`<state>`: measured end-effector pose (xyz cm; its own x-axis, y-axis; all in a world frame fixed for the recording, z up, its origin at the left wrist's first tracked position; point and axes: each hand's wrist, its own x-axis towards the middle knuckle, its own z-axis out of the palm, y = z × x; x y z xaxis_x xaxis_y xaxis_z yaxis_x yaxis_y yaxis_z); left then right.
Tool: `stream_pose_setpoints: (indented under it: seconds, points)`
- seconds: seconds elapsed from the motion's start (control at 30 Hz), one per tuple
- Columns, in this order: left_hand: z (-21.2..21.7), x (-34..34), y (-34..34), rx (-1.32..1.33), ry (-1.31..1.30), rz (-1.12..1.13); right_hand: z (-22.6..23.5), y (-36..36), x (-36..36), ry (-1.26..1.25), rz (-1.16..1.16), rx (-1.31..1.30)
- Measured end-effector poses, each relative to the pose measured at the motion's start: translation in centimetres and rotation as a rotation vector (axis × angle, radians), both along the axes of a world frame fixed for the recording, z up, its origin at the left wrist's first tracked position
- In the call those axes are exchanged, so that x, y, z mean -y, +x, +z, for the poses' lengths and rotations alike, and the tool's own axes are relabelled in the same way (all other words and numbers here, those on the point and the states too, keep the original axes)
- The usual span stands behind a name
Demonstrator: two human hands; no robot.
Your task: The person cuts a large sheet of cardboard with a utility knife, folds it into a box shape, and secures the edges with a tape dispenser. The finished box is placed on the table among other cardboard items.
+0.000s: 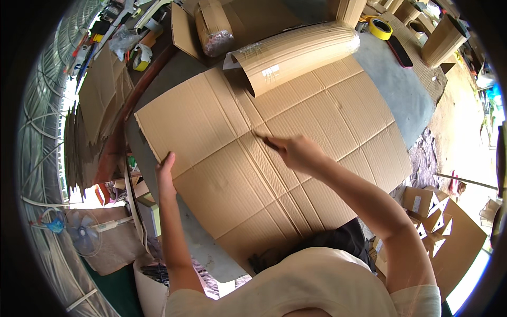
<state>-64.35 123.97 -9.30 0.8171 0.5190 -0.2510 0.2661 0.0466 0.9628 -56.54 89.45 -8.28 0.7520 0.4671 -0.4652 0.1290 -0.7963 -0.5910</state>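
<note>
A large flat sheet of brown corrugated cardboard point(296, 132) lies spread over a grey table point(391, 79). My left hand point(166, 168) rests on the sheet's left edge, fingers pressed flat against it. My right hand point(297, 151) is closed around a small dark tool point(268, 141), whose tip touches the cardboard near a crease at the sheet's middle. What kind of tool it is cannot be made out.
A rolled cardboard sheet point(296, 53) lies at the sheet's far edge. A yellow tape roll point(380, 28) and a wrapped bundle point(214, 26) sit beyond it. Stacked cardboard point(100, 90) stands at left, folded boxes point(428, 211) on the floor at right, a fan point(82, 232) at lower left.
</note>
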Motion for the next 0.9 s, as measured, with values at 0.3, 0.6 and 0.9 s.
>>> stream_pose_setpoints:
  seconds: [0.3,0.6,0.9]
  points:
    - [1.4,1.3,0.2,0.008,-0.045,-0.004,-0.8,-2.6,2.0,0.007,0.076,0.133]
    - [1.0,1.2,0.5,-0.009,-0.039,0.028,-1.4,-5.8,3.6,0.020,0.034,0.111]
    - [1.3,1.8,0.2,0.039,-0.094,0.016,-0.2,-10.3,6.9,-0.058,0.034,0.027]
